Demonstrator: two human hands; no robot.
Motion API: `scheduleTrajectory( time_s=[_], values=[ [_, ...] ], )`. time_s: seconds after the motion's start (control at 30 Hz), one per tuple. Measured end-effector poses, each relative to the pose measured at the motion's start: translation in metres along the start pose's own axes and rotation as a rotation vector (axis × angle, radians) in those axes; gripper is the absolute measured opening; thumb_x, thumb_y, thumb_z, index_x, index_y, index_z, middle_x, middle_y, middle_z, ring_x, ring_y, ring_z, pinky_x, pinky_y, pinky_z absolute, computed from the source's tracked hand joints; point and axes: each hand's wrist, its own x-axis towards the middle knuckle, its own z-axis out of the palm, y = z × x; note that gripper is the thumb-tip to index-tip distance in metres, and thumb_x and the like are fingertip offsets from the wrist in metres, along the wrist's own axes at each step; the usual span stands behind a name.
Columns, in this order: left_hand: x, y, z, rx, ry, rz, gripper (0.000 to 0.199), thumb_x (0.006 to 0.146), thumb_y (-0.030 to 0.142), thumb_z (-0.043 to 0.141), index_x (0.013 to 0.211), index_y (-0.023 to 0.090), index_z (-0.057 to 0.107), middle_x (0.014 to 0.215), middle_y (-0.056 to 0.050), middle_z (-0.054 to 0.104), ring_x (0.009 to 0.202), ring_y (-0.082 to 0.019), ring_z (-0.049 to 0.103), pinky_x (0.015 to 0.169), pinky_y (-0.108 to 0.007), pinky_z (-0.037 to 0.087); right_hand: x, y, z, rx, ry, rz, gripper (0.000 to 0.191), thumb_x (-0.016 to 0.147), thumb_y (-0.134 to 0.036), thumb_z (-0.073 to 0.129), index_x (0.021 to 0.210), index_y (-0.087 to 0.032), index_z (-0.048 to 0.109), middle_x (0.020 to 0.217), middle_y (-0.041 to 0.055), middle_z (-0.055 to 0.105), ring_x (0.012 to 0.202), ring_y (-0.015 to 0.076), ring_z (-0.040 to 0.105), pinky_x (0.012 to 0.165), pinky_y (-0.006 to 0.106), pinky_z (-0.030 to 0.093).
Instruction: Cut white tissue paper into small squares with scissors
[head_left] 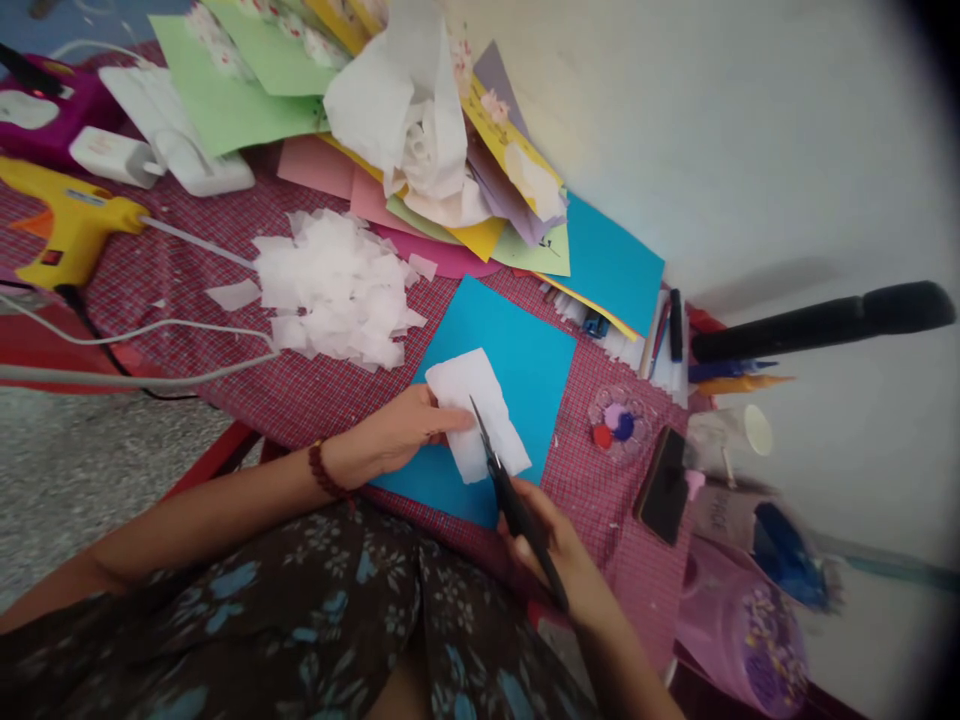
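Observation:
My left hand [409, 425] pinches the left edge of a white piece of paper [478, 395], which looks like tissue. Black-handled scissors [517, 510] are in my right hand [551, 540], their pointed blades lying over the middle of the white paper. Whether the blades have cut into it I cannot tell. Under both hands lies a blue sheet of card [517, 335]. A heap of small cut white paper pieces [337, 290] sits to the left, beyond my left hand.
A yellow glue gun [75, 215] and white cables lie at the left. Folded coloured cards [322, 165] and a white paper roll [420, 130] are stacked at the back. To the right are a paint palette [619, 425], a phone [661, 485] and a pink container [727, 620].

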Motion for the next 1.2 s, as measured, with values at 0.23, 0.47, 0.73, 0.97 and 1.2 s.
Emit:
scheduleTrajectory(
  time_s=[0.23, 0.47, 0.73, 0.97, 1.2],
  values=[
    [0.005, -0.004, -0.002, -0.012, -0.007, 0.023, 0.030, 0.066, 0.014, 0.075, 0.096, 0.014, 0.072, 0.092, -0.006, 0.076, 0.082, -0.019, 0.068, 0.073, -0.029, 0.052, 0.002, -0.002, 0.004, -0.022, 0.082, 0.035, 0.062, 0.078, -0.056, 0.073, 0.127, -0.023, 0.054, 0.079, -0.0005, 0.053, 0.065, 0.0143, 0.047, 0.059, 0.027, 0.041],
    [0.006, -0.006, -0.006, -0.013, -0.051, 0.036, 0.029, 0.065, 0.019, 0.080, 0.092, 0.013, 0.072, 0.090, -0.008, 0.075, 0.079, -0.020, 0.067, 0.073, -0.031, 0.052, 0.003, -0.003, 0.007, -0.160, 0.194, 0.017, 0.053, 0.076, -0.043, 0.076, 0.123, -0.025, 0.061, 0.079, -0.0002, 0.057, 0.070, 0.0172, 0.053, 0.067, 0.030, 0.047],
    [0.006, 0.018, -0.010, -0.246, 0.003, 0.133, 0.038, 0.058, 0.011, 0.085, 0.089, 0.015, 0.064, 0.083, 0.000, 0.071, 0.074, -0.014, 0.065, 0.072, -0.027, 0.050, 0.002, 0.000, 0.007, -0.144, 0.196, -0.001, 0.052, 0.075, -0.041, 0.076, 0.123, -0.025, 0.062, 0.076, -0.0006, 0.058, 0.068, 0.0170, 0.053, 0.065, 0.029, 0.046],
    [0.005, 0.018, -0.010, -0.194, 0.003, 0.137, 0.038, 0.058, 0.013, 0.086, 0.089, 0.014, 0.063, 0.078, 0.001, 0.069, 0.068, -0.011, 0.063, 0.067, -0.024, 0.049, 0.003, 0.005, 0.005, -0.103, 0.193, -0.022, 0.052, 0.078, -0.046, 0.074, 0.123, -0.024, 0.061, 0.073, -0.0003, 0.057, 0.065, 0.0169, 0.052, 0.060, 0.028, 0.043],
    [0.003, 0.021, -0.014, -0.143, 0.007, 0.131, 0.035, 0.062, 0.017, 0.084, 0.093, 0.014, 0.067, 0.084, -0.002, 0.072, 0.075, -0.014, 0.065, 0.072, -0.026, 0.051, -0.001, 0.004, 0.002, -0.077, 0.073, -0.036, 0.061, 0.079, -0.051, 0.073, 0.131, -0.024, 0.054, 0.086, 0.0039, 0.059, 0.077, 0.0197, 0.055, 0.066, 0.030, 0.046]
  ],
)
